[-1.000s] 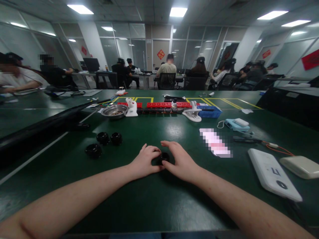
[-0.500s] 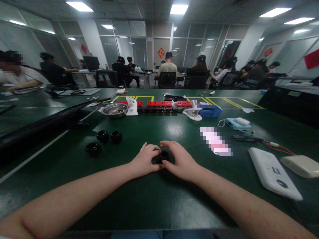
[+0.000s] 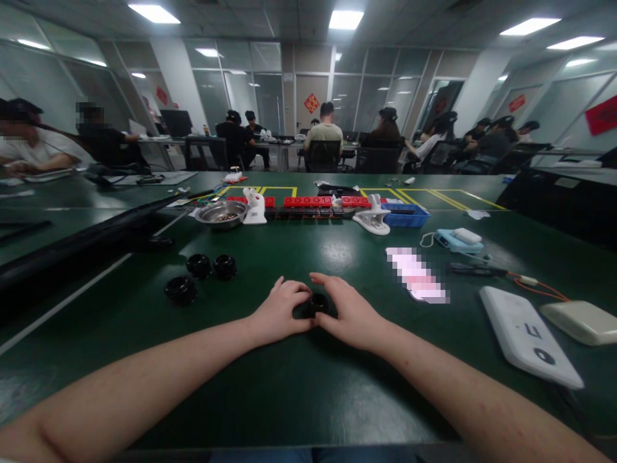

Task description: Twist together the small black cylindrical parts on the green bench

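A small round black object [image 3: 318, 303] rests on the green table [image 3: 337, 399] between my two hands. My left hand [image 3: 282, 308] curves around its left side, with thumb and fingers at its edge. From the right, my right hand [image 3: 349, 312] curls round it, the thumb in front and the fingers behind. Both hands hide part of the object. To the left stand three similar black round pieces: one nearer [image 3: 180, 290], one behind it [image 3: 198, 265] and one beside that [image 3: 224, 266].
A metal bowl [image 3: 222, 215], white clamps [image 3: 373, 218], red blocks [image 3: 308, 201] and a blue tray [image 3: 407, 215] stand farther back. On the right lie a phone [image 3: 417, 275], a white device [image 3: 530, 334] and a cream case [image 3: 581, 321]. People sit in the background.
My hands and the black pieces hold the same places. In the background, some seated people have shifted slightly.
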Motion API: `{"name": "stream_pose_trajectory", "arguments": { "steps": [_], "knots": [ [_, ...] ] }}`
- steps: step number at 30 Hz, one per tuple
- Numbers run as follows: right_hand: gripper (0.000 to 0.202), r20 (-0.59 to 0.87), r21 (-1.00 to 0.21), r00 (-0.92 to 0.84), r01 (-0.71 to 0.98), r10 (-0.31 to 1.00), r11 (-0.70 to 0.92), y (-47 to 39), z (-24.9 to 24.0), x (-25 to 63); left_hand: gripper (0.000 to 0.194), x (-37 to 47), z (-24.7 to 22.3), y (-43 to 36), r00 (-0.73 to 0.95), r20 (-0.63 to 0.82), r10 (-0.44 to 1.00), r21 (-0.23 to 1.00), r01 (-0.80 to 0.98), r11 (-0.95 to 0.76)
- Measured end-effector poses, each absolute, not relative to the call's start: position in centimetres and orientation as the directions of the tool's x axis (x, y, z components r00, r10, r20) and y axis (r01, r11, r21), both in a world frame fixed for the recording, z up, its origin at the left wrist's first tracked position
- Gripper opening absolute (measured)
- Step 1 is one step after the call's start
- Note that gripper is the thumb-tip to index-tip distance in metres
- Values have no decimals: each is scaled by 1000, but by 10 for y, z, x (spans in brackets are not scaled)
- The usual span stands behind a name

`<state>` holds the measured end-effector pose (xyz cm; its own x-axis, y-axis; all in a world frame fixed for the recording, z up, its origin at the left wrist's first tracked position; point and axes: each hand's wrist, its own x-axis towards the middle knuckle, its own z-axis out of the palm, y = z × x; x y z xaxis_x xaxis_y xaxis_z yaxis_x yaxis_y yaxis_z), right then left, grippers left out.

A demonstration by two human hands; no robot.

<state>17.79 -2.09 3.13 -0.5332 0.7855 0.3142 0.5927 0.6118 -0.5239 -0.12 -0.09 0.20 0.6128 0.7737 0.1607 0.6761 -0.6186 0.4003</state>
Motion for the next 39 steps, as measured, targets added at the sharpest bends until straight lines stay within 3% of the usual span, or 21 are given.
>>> {"name": "stream_pose_trajectory", "arguments": {
  "steps": [5, 9, 13, 20, 24, 27, 35, 39],
  "knots": [
    [50, 329, -507, -410, 684, 851, 525, -19, 25, 173, 32, -1, 2, -1, 610, 170, 774, 400, 675, -620],
    [41, 315, -526, -471, 636, 824, 564, -21, 26, 173, 32, -1, 2, -1, 613, 168, 772, 404, 671, -622],
    [58, 336, -574, -527, 543, 781, 613, -22, 27, 176, 32, -1, 1, 0, 612, 165, 773, 399, 676, -620],
    [54, 336, -555, -386, 656, 859, 512, -18, 23, 175, 31, -1, 2, -2, 606, 173, 776, 398, 677, -618],
    [43, 289, -597, -458, 600, 841, 532, -20, 25, 176, 32, -1, 2, -2, 616, 178, 768, 398, 668, -628],
    [51, 296, -627, -513, 532, 806, 569, -21, 26, 177, 33, -1, 0, 0, 617, 176, 767, 391, 671, -629],
    [49, 322, -581, -383, 642, 866, 500, -18, 22, 174, 31, 0, 5, -3, 611, 162, 775, 400, 677, -617],
    [44, 307, -599, -456, 589, 835, 542, -20, 24, 175, 33, 0, 3, -2, 614, 160, 773, 402, 675, -619]
  ]
}}
